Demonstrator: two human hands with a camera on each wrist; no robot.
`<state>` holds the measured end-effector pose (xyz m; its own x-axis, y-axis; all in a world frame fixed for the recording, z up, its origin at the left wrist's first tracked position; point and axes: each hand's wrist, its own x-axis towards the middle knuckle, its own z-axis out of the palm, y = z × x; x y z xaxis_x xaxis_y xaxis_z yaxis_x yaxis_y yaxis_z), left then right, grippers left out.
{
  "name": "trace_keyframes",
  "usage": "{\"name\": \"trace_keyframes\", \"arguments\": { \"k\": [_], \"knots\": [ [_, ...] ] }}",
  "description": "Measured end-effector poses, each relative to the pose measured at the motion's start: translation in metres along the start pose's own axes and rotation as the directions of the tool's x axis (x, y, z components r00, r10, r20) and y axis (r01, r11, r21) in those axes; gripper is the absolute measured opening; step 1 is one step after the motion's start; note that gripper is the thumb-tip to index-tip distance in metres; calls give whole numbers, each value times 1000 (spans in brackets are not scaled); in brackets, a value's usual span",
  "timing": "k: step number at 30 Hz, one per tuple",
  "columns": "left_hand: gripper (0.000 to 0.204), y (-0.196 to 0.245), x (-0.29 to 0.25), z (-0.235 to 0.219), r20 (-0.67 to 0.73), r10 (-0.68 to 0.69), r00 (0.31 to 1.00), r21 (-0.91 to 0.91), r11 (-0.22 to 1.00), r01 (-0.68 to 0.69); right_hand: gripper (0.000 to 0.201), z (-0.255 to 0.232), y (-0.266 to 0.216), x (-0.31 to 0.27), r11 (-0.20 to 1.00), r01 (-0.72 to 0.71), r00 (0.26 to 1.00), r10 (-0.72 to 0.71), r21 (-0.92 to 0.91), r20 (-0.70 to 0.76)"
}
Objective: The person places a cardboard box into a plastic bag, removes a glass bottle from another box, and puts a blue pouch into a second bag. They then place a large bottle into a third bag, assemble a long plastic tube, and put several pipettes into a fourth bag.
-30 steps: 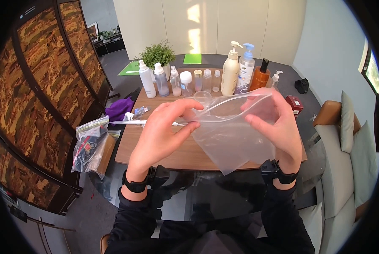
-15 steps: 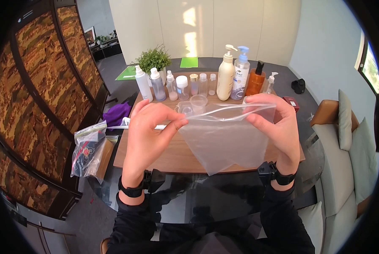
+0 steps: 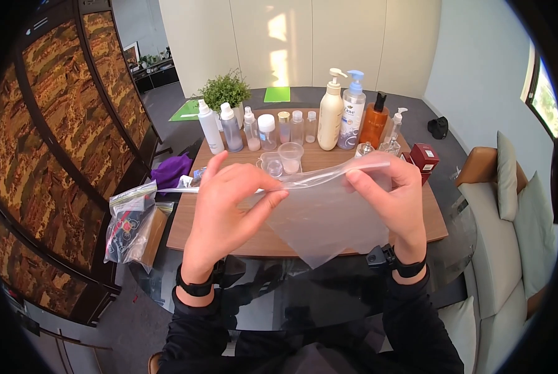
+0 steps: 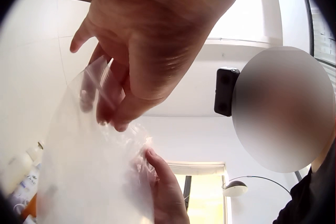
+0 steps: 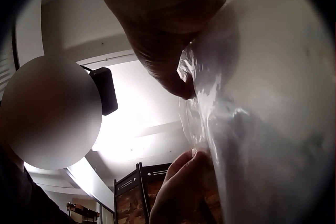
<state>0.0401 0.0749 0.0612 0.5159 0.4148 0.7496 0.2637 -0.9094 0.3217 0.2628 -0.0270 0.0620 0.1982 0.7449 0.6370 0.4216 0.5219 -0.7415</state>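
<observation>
A clear zip-top plastic bag (image 3: 329, 224) hangs by its top edge between both hands, over the near part of the wooden board. My left hand (image 3: 229, 209) pinches the left end of the zip strip between thumb and forefinger. Toward the other end, my right hand (image 3: 394, 199) grips the strip, its thumb on the near side and its fingers behind the film. In the left wrist view the bag (image 4: 94, 171) looks flat and cloudy, with nothing visible inside. The right wrist view shows the crumpled film of the bag (image 5: 273, 103) under the right thumb.
Small travel bottles (image 3: 266, 132) line the back of the board (image 3: 191, 215), beside a cream pump bottle (image 3: 330, 118) and an amber bottle (image 3: 373, 124). Clear cups (image 3: 290, 151) stand behind the bag. A filled zip bag (image 3: 126, 227) lies left; dark red boxes (image 3: 424, 157) sit right.
My right hand has moved left and a little down, bringing the hands closer together. The bag's mouth, gaping earlier, has narrowed along the strip. Dark red boxes and small glass bottles show more fully.
</observation>
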Motion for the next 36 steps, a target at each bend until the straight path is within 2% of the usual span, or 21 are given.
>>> {"name": "trace_keyframes", "arguments": {
  "k": [3, 6, 12, 16, 18, 21, 24, 28, 36],
  "knots": [
    [11, -1, -1, -5, 13, 14, 1000, 45, 999, -14, 11, 1, -9, 0, 999, -51, 999, 51, 17, 3],
    [11, -2, -2, -5, 22, 2, 1000, 41, 999, -3, 11, -4, -5, 0, 1000, -18, 999, 18, 1, 46],
    [10, 3, -2, -3, 40, -39, 998, -19, 999, 39, 9, 2, -5, -5, 999, -23, 1000, 23, 47, -5],
    [9, 20, 0, -3, 50, -42, 998, -77, 996, 45, 11, 8, -8, -5, 987, 113, 989, -101, -115, 110],
    [11, 18, -3, -1, 49, 28, 998, -70, 997, -24, 12, 13, -6, -5, 970, 199, 971, -176, -141, 164],
    [13, 11, -6, 0, 27, 116, 993, 6, 993, -117, 13, 17, -7, -8, 981, 135, 976, -108, -140, 187],
    [14, 11, -5, 0, -2, 158, 987, 59, 986, -158, 13, 22, -12, -7, 967, 198, 974, -176, -160, 146],
    [15, 15, -4, 0, -23, 198, 980, 54, 979, -196, 13, 18, -8, -7, 954, 251, 959, -222, -166, 178],
    [14, 15, -4, 5, 1, 141, 990, -18, 990, -141, 10, 17, -11, -7, 932, 308, 949, -285, -192, 139]
  ]
}}
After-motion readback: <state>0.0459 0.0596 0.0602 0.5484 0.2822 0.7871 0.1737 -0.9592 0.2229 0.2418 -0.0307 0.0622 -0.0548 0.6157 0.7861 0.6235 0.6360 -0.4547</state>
